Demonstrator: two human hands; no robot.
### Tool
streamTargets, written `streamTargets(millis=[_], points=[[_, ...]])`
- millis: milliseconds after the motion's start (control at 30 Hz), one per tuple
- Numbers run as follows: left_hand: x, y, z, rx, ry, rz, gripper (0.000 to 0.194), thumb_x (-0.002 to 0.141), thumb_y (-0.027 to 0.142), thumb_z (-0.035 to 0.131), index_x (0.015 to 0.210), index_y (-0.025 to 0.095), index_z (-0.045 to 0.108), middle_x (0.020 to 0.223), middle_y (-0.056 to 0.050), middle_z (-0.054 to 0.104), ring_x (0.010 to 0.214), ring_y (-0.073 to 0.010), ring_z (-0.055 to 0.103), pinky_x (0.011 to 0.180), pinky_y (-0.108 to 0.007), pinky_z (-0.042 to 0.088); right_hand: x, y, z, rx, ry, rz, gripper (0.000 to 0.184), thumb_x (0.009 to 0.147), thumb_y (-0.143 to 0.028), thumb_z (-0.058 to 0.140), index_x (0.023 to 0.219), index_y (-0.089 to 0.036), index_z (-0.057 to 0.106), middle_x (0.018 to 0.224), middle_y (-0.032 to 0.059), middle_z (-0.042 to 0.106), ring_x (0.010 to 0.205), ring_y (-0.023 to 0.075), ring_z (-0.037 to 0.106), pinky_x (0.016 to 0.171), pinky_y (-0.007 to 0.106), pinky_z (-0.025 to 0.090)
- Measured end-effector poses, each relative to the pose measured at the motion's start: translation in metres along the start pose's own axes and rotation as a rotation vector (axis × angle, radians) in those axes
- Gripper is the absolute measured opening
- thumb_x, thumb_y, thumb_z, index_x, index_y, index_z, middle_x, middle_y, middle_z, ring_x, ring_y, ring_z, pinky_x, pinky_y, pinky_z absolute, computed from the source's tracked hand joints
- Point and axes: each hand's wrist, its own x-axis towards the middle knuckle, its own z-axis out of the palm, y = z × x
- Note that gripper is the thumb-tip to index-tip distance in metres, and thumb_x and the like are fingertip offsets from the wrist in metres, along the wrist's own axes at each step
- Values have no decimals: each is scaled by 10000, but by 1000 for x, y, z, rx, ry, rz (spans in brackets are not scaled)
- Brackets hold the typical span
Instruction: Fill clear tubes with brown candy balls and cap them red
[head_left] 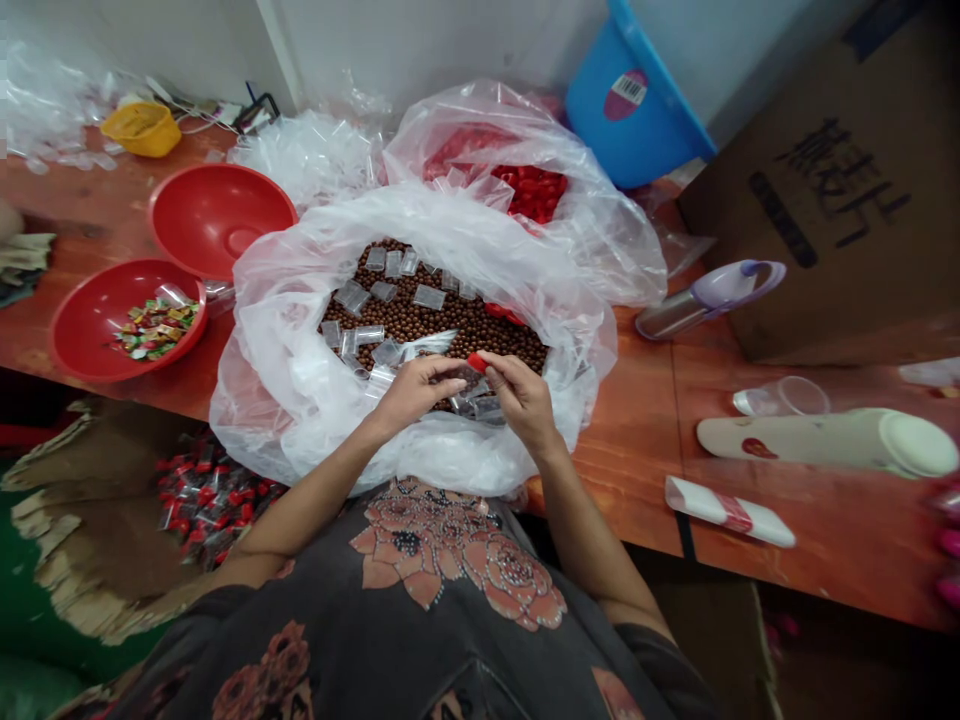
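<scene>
A large clear plastic bag (285, 300) lies opened out on the table, filled with small round brown balls (420, 315). Several clear plastic containers (430, 297) are scattered on top of the balls. My left hand (416, 393) is over the near part of the bag, its thumb and fingers closed on a small clear container that is mostly hidden. Facing it, my right hand (523, 398) pinches a red cap (477, 362) at the container's end. More red caps (504, 313) lie on the balls at the right, beside a thin white object (431, 343).
Two red bowls stand at the left, one with wrapped candies (157, 328). Behind is a bag of red caps (532, 190) and a blue bucket (637, 95). A cardboard box (840, 190), bottle (694, 300) and flask (817, 440) occupy the right. Capped containers (214, 495) fill a lower carton.
</scene>
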Motion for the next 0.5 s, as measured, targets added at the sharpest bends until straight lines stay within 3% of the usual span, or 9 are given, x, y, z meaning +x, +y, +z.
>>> streamTargets(millis=[200, 333, 500], points=[[-2, 0, -1, -17, 8, -5, 290, 776, 275, 696, 1043, 184, 764, 1059, -75, 749, 964, -209, 677, 909, -348, 509, -4, 5, 3, -45, -51, -15, 326, 964, -403, 519, 1252, -324, 648, 1187, 44, 719, 1081, 229, 661, 963, 440, 520], [-3, -2, 0, -51, 9, -49, 312, 788, 285, 694, 1062, 148, 754, 1068, -100, 744, 966, -215, 678, 909, -353, 512, -9, 7, 10, -127, -29, -31, 560, 839, -483, 694, 1340, -255, 590, 1285, 108, 668, 1165, 278, 629, 1018, 468, 498], [-3, -5, 4, -85, -5, -34, 320, 789, 268, 696, 1085, 158, 749, 1087, -90, 740, 974, -205, 678, 905, -340, 516, -14, 0, 19, -14, 156, 67, 318, 983, -382, 491, 1241, -311, 662, 1170, 46, 724, 1087, 218, 670, 974, 428, 533]])
